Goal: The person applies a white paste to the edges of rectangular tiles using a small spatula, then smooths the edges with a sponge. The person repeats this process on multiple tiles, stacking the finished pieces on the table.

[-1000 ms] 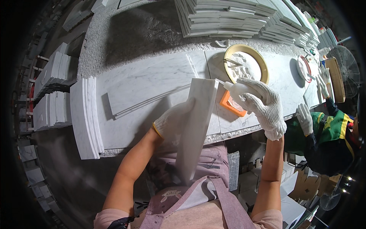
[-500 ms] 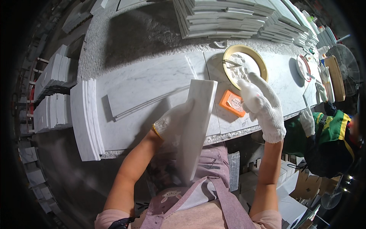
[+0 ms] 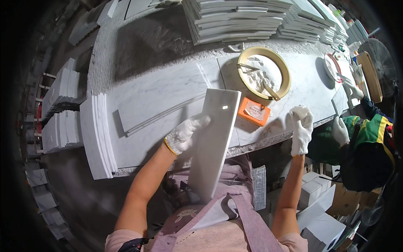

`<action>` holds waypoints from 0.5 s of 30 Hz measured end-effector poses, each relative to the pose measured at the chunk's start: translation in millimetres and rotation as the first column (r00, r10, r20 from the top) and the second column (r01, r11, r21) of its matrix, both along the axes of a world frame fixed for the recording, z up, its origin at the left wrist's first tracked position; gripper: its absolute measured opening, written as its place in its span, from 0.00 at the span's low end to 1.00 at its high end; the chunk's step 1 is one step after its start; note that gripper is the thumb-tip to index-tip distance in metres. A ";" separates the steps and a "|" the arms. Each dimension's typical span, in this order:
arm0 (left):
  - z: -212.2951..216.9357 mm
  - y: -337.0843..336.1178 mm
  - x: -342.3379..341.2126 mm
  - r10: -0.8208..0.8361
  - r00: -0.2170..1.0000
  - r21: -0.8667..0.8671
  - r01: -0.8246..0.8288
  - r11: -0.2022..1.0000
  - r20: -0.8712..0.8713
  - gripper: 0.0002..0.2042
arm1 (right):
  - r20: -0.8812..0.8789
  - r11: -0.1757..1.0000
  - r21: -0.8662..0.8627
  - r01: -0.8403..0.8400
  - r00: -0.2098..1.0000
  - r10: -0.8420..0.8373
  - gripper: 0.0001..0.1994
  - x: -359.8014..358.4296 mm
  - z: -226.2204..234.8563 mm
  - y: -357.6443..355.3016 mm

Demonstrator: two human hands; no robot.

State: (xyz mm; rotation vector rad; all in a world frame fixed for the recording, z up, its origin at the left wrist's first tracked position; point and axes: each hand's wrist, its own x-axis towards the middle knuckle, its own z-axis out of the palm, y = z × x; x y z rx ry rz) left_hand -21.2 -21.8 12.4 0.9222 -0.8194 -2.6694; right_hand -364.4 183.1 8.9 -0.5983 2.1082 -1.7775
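Note:
My left hand [image 3: 184,133], in a white knit glove with a yellow cuff edge, grips the left side of a long white marble tile [image 3: 215,138]. The tile stands tilted, its lower end against my apron, and a small bright spot shows near its top. My right hand [image 3: 301,130], also gloved, is held up by the table's front edge with its fingers curled closed; whatever is in them, if anything, is hidden. Beyond the tile are an orange box [image 3: 254,112] and a yellow-rimmed bowl [image 3: 286,75] of white powdery material, with a scraper [image 3: 248,66] and a handled tool [image 3: 270,90] in it.
Flat marble slabs [image 3: 168,98] lie on the table, with upright tiles [image 3: 97,134] at its left end. Stacked tiles [image 3: 239,21] rise at the back. To the right, a co-worker in green [image 3: 363,138] works by a red-rimmed bowl [image 3: 331,69]. A fan [image 3: 378,54] stands behind.
My right hand has come away from the bowl and orange box, toward the table's front edge, uncovering the handled tool. The left hand still grips the tile, which has shifted slightly.

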 end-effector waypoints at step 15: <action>58.8 15.7 14.4 0.135 0.967 -0.367 -0.047 0.929 0.218 0.21 | -0.262 0.945 0.129 0.300 0.930 -0.259 0.34 6.2 -17.2 9.9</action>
